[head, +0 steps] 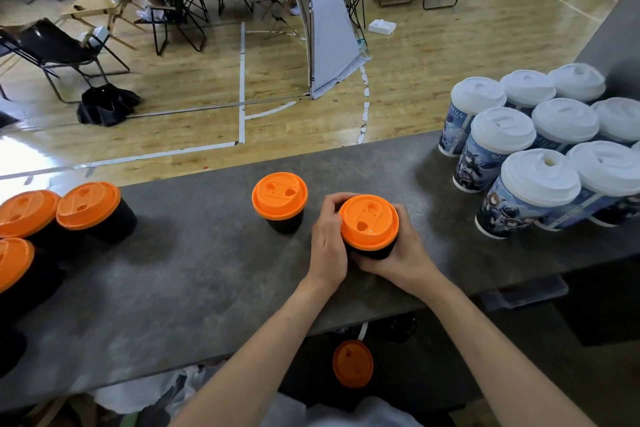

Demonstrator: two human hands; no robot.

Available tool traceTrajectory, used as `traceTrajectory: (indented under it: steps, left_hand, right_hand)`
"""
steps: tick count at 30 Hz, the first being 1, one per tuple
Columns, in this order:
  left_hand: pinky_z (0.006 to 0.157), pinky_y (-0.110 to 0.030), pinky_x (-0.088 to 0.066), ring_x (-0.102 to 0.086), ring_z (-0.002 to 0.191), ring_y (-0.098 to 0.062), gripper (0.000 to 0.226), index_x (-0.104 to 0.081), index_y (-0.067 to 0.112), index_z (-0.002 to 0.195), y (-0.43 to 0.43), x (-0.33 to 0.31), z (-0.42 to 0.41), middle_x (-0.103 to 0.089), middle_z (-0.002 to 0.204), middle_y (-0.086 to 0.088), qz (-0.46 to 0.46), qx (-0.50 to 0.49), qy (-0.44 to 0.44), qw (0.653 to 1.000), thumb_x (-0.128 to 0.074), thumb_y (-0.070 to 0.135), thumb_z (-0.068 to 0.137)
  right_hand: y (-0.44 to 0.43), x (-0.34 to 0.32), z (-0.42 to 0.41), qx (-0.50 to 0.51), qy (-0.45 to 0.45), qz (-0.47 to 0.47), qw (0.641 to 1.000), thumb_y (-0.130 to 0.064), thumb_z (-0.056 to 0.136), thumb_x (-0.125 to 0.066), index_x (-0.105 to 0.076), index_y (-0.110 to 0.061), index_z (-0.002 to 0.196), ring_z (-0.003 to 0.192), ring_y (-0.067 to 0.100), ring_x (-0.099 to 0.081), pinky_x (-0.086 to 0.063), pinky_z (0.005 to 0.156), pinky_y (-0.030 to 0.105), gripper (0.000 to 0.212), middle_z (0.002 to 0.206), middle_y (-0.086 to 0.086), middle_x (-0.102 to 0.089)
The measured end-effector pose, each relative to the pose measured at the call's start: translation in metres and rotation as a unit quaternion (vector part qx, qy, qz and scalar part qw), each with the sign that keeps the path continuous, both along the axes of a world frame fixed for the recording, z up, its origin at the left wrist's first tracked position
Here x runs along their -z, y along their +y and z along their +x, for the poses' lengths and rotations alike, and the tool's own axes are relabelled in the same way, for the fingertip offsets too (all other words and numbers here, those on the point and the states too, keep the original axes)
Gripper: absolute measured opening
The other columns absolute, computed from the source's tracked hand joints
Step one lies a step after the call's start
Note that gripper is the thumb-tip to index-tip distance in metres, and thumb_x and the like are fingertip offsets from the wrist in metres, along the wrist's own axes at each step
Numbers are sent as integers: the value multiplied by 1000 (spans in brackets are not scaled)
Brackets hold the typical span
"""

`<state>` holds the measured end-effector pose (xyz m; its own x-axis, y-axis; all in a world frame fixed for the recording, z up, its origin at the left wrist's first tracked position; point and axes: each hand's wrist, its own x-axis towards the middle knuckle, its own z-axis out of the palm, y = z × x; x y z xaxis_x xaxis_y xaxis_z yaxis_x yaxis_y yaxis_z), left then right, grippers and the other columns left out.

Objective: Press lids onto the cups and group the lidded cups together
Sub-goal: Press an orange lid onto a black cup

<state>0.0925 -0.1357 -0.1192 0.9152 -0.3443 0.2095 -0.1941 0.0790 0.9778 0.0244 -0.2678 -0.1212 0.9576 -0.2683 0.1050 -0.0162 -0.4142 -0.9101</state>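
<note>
Near the middle of the mottled grey counter [194, 274], the left hand [327, 244] and right hand [401, 253] wrap a short black cup [375, 253] capped by a round, glossy orange lid [369, 221]. Another orange-lidded cup [280, 201] stands just beside it toward the far edge; tall white-lidded printed cups [526, 184] cluster at the right end.

A single head-worn wide-angle view looks forward and steeply down, close over the counter [207, 274]. Forearms enter from the bottom edge. Beyond the counter's far edge, the wood floor [415, 73] and chairs [59, 48] lie well off.
</note>
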Motion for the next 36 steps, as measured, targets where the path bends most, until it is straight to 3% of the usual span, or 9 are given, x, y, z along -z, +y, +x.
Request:
traceTrajectory:
  steps: [3, 7, 11, 17, 22, 24, 30, 33, 36]
  left_hand:
    - [96, -45, -53, -66, 109, -25, 31, -60, 12, 117, -1, -1, -1, -70, 112, -4, -8, 13, 15, 1000, -36, 21, 100]
    - [96, -30, -50, -66, 109, -21, 36, -61, 11, 120, -1, -2, 0, -69, 113, -3, 1, 18, 8, 1000, -31, 23, 105]
    - [92, -25, -50, -66, 106, -18, 34, -60, 10, 118, -1, -2, -1, -69, 111, 0, 5, 11, -6, 1000, -31, 20, 104]
    - [89, -23, -49, -64, 103, -10, 28, -56, 10, 116, 0, -2, -2, -67, 105, 12, -13, 2, 2, 1000, -35, 18, 99]
    - [95, -32, -51, -66, 108, -19, 35, -60, 17, 119, -2, -1, -2, -69, 111, 3, 0, 1, -10, 1000, -30, 24, 105]
    - [94, -28, -49, -66, 107, -17, 34, -61, 17, 117, -1, -2, -2, -69, 110, 4, -1, -6, -15, 1000, -29, 22, 105]
    - [92, -27, -50, -66, 104, -16, 33, -59, 11, 118, -1, -2, -3, -69, 108, 3, -7, 1, -2, 1000, -32, 20, 101]
    - [92, -23, -49, -66, 106, -12, 33, -60, 13, 120, -2, -2, -4, -70, 109, 8, 6, -5, -4, 1000, -32, 25, 105]
    - [94, -25, -50, -67, 108, -13, 35, -61, 15, 120, -3, 0, -3, -70, 110, 7, 14, -10, -1, 1000, -32, 30, 107]
  right_hand:
    - [-4, 0, 1, -17, 11, -1, 1000, -21, 60, -88, -44, -29, 128, 113, -6, -55, -40, 93, 7, 81, 120, -14, -58]
    - [-2, -1, 1, -42, 16, -5, 999, -27, 63, -89, -44, -23, 137, 119, -1, -55, -43, 101, 19, 87, 126, -10, -58]
    - [4, -2, 0, -20, -3, 0, 1000, -42, 56, -95, -41, -21, 133, 115, -11, -53, -41, 93, 5, 97, 125, -19, -54]
    - [-4, 2, 0, 1, -11, 4, 1000, -14, 65, -95, -43, -32, 125, 113, -10, -55, -40, 91, 5, 82, 120, -19, -59]
    - [1, -2, 0, -21, -12, 3, 1000, -33, 62, -97, -46, -33, 131, 119, 0, -57, -44, 97, 12, 85, 124, -21, -59]
    - [1, -2, -1, -14, -13, 3, 1000, -37, 61, -96, -48, -34, 131, 120, 1, -57, -44, 98, 13, 85, 124, -20, -60]
    - [-4, 1, 0, -11, -12, -8, 1000, -12, 66, -92, -48, -38, 129, 117, -5, -56, -42, 97, 10, 81, 122, -19, -61]
    - [-4, 3, -1, 2, -15, -2, 1000, -9, 67, -90, -42, -44, 124, 114, -12, -54, -40, 93, 5, 82, 121, -22, -57]
    - [-5, 3, -1, -2, -5, -2, 1000, -11, 68, -90, -42, -43, 124, 114, -12, -53, -40, 94, 8, 80, 121, -21, -57]
